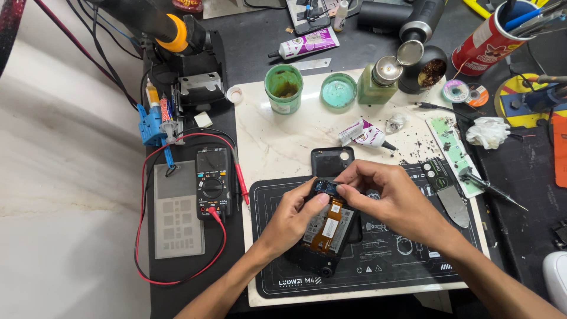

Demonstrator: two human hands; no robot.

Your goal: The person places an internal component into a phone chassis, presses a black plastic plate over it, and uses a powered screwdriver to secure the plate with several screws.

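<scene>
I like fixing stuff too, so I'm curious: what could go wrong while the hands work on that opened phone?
1. The left hand props the opened phone tilted off the black work mat; it might slip and drop.
2. The right hand pinches near the top by the orange flex cable; a hard tug could perhaps tear it.
3. Dark crumbs lie scattered on the marble slab nearby and could get inside the phone.

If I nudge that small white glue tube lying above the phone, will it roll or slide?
The small white glue tube looks squeezed and creased, so it would probably slide or pivot rather than roll. It seems light and soft, likely to dent under a grip. Its black nozzle points toward debris on the marble slab, which may drag along.
</scene>
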